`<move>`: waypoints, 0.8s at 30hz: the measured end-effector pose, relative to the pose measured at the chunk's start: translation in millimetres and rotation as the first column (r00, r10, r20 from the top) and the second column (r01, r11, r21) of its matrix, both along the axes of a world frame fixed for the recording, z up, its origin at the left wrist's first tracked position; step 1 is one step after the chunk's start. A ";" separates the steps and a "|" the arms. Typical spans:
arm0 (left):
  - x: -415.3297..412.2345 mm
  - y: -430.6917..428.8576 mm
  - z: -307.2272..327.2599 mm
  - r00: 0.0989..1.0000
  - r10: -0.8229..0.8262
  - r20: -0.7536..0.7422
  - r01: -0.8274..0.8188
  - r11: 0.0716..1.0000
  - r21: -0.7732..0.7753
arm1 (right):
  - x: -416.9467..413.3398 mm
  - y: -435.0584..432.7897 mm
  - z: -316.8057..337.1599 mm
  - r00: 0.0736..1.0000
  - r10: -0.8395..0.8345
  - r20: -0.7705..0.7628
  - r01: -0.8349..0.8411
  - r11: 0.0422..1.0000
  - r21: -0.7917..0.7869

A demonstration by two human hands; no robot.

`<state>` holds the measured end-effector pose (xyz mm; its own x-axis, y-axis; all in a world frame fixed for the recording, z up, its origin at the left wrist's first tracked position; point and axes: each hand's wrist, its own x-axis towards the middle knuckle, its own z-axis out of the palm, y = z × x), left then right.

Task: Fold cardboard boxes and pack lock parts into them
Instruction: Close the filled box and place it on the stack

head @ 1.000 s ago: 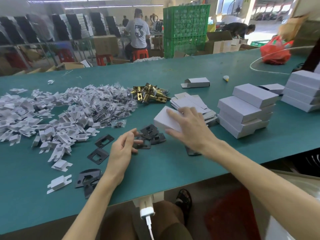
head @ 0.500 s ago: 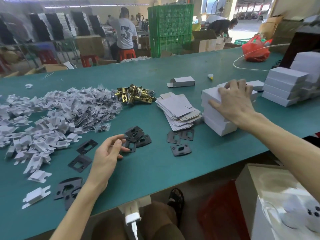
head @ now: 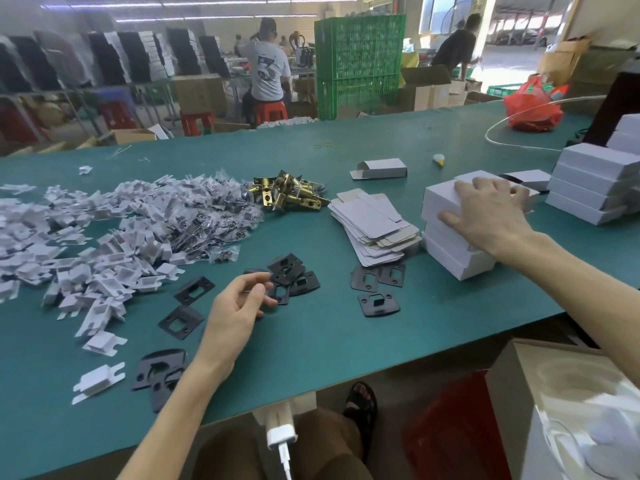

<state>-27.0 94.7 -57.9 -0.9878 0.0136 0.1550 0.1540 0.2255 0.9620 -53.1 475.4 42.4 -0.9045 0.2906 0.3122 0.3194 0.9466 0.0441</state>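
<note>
Fingers (head: 483, 184) of the right hand (head: 485, 216) are spread out flat on top of the stack of folded white boxes (head: 450, 254). Left hand (head: 232, 317) fingers are loosely curled, tips just beside the black strike plates (head: 287, 271). Flat box blanks (head: 372, 223) sit just left of the right thumb, with brass latches (head: 287, 195) beyond the left fingertips.

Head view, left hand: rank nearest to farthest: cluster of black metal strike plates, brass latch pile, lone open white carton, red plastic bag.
1. Black metal strike plates: just past the fingertips of the left hand.
2. Brass latch pile: beyond them, mid-table.
3. Open white carton: farther back, to the right.
4. Red plastic bag: far right corner.
</note>
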 end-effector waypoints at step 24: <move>-2.5 -1.4 -0.6 1.000 -0.004 0.011 0.004 0.999 0.043 | -31.3 -103.5 -27.4 0.920 0.364 0.148 -0.383 0.914 0.135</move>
<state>-29.5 93.3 -58.5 -0.9894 0.0109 0.1447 0.1442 0.1831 0.9725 -84.4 371.9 15.0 -0.9699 -0.1201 0.2117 -0.0728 0.9732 0.2183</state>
